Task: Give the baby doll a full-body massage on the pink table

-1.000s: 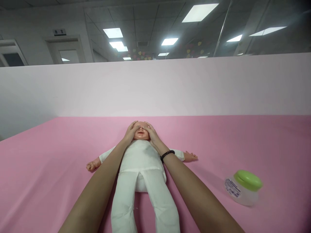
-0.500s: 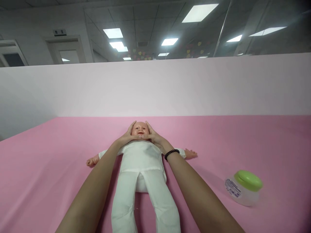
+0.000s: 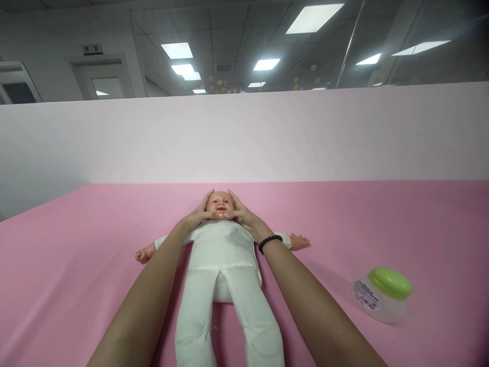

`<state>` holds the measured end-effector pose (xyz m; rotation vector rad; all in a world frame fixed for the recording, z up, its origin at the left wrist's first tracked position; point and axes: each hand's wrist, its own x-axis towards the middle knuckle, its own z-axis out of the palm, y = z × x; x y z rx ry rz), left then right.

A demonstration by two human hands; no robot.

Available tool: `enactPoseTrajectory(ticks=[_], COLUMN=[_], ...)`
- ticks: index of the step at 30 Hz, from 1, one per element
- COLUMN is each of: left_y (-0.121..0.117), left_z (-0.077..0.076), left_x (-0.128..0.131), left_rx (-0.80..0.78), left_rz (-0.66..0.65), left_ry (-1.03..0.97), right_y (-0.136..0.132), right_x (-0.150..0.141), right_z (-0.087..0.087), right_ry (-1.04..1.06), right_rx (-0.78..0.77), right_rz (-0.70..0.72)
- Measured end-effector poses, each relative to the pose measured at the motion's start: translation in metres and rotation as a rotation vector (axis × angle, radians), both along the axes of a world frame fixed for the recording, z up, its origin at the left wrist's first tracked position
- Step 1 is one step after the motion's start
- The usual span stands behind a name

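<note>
Head-worn view, looking forward across the table

The one camera sat on the person's head and faced forward, tipped only slightly down. The baby doll (image 3: 221, 250) lay close, just below frame centre, with the left hand (image 3: 196, 216) and right hand (image 3: 242, 216) reaching in from the bottom edge. The wide frame also took in the pink-covered table (image 3: 76, 265), the pale partition (image 3: 244, 142) behind it, and the ceiling lights (image 3: 266, 64) beyond.

One left hand (image 3: 196, 216), one right hand (image 3: 240, 216), one baby doll (image 3: 221, 250), one green-lidded jar (image 3: 382, 295), one beaded bracelet (image 3: 270, 244).
</note>
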<state>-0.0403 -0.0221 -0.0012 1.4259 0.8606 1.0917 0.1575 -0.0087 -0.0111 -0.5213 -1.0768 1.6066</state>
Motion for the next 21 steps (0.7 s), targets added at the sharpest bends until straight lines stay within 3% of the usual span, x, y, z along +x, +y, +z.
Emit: enactPoseTrajectory(ticks=[8, 21], left_y=[-0.014, -0.019], left_z=[0.009, 0.016], left_x=[-0.001, 0.000], left_rx=[0.046, 0.051], left_rz=[-0.050, -0.088], left_ry=[0.100, 0.136], right_y=[-0.004, 0.001], right_x=[0.014, 0.010], right_z=[0.008, 0.008], right_ry=[-0.040, -0.085], right_rx=[0.064, 0.120], right_rz=[0.066, 0.145])
